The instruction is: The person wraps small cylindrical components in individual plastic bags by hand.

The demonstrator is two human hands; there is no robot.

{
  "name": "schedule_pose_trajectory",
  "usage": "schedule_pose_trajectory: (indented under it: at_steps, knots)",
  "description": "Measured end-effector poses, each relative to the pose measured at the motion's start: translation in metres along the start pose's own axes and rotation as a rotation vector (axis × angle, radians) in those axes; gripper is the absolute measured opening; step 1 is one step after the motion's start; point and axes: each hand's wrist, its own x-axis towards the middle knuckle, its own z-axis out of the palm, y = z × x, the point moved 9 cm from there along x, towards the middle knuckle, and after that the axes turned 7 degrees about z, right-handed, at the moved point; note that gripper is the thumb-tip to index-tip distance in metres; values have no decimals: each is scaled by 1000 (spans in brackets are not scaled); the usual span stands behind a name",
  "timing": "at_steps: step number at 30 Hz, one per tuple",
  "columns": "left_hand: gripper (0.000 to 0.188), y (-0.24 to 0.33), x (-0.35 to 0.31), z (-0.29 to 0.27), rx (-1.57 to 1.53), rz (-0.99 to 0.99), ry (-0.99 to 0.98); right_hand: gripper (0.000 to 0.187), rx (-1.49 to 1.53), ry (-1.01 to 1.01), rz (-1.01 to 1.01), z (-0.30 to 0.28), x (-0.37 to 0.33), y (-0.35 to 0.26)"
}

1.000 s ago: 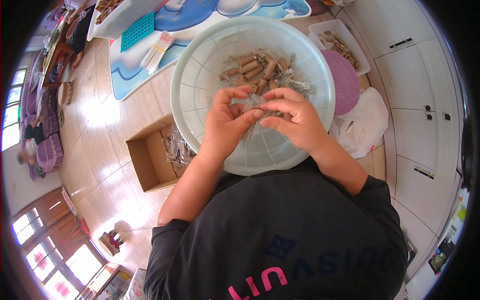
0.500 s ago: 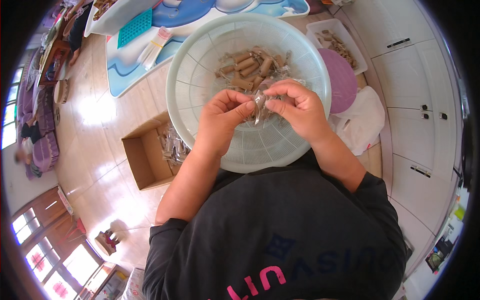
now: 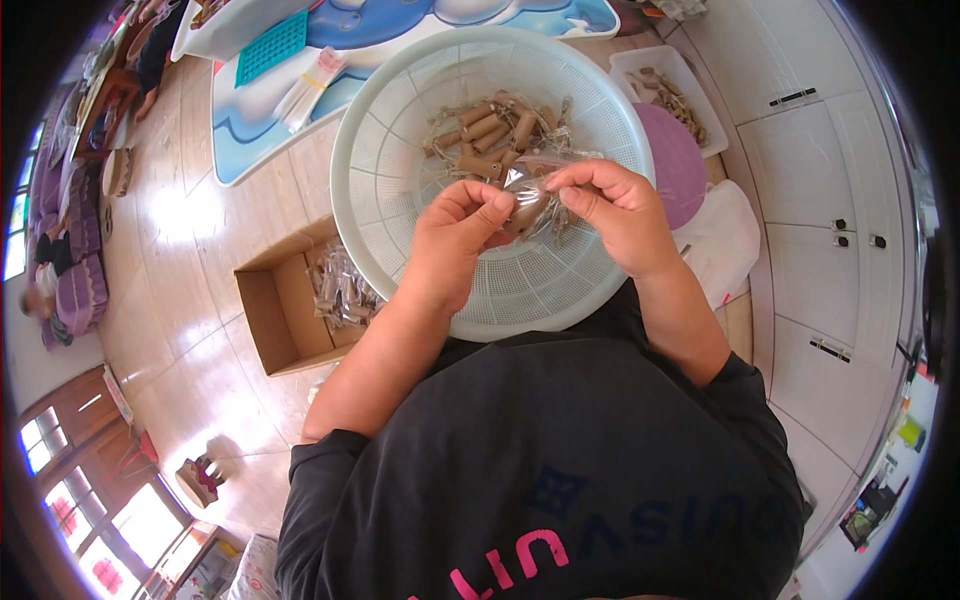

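Note:
Over a large pale-green mesh basket point(image 3: 350, 190), both my hands grip a small clear plastic bag point(image 3: 527, 200) with something brown inside. My left hand point(image 3: 455, 240) pinches the bag's left side between thumb and fingers. Fingers closed, my right hand point(image 3: 622, 215) holds its upper right edge. Below and beyond the hands, several brown cylinders point(image 3: 485, 130) with thin cords or chains lie heaped in the basket. The bag and hands hide part of the heap.
An open cardboard box point(image 3: 275, 320) at left holds several bagged brown pieces point(image 3: 345, 285). Clear bags point(image 3: 312, 88) and a teal grid tray point(image 3: 272, 48) lie on the blue-and-white table. At right are a white tub point(image 3: 715, 100), a purple round surface point(image 3: 670, 165), white plastic point(image 3: 720, 245) and cabinets point(image 3: 820, 200).
The bag is spread wider between my hands, and more of the brown content shows. My right hand has moved slightly right, away from my left.

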Motion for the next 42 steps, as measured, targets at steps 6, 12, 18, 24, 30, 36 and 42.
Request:
schedule_pose_trajectory:
  at_steps: [6,12,18,24,30,36,42]
  knots:
    - [10,7,-3,-3,-4,-27,86,9,-50,14,18,0,8,3]
    - [8,3,0,-7,14,15,-22,9,-13,-34,49,15,9,3]
    - [9,19,0,-4,-21,66,124,9,-93,-34,44,14,13,6]
    - [14,23,5,0,84,39,27,9,-120,-107,87,20,14,5]
    - [12,27,4,0,29,38,92,15,-54,-90,91,21,18,5]
    - [21,24,1,-5,64,35,119,11,-246,153,-135,-11,24,-8]
    - [20,22,0,-4,35,33,159,13,-554,220,-556,30,4,-59]
